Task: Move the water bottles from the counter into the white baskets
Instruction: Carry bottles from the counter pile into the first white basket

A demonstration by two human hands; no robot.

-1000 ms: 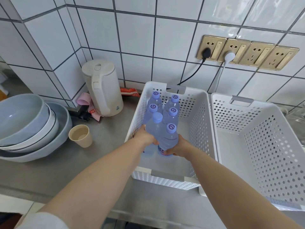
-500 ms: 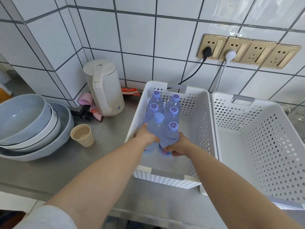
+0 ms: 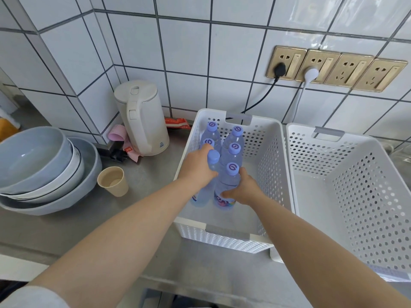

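White tiles with dark joints cover the wall, and below it we see a grey counter. At the far left of the counter stands a stack of grey-blue bowls, and just right of it a small beige paper cup. Farther back, near the corner, stands a white kettle with a pink cloth beside its base. In the middle we see the left white basket, which holds six water bottles in two rows, all upright with purple caps. Our left hand grips the near left bottle around its shoulder, fingers curled on it. Our right hand grips the near right bottle on its body in the same way. Both bottles stand inside this basket, just beside each other and close behind the other four bottles. Touching this basket on the right is the right white basket. On the wall above are four golden sockets, with a black plug and a white plug in the two left ones.
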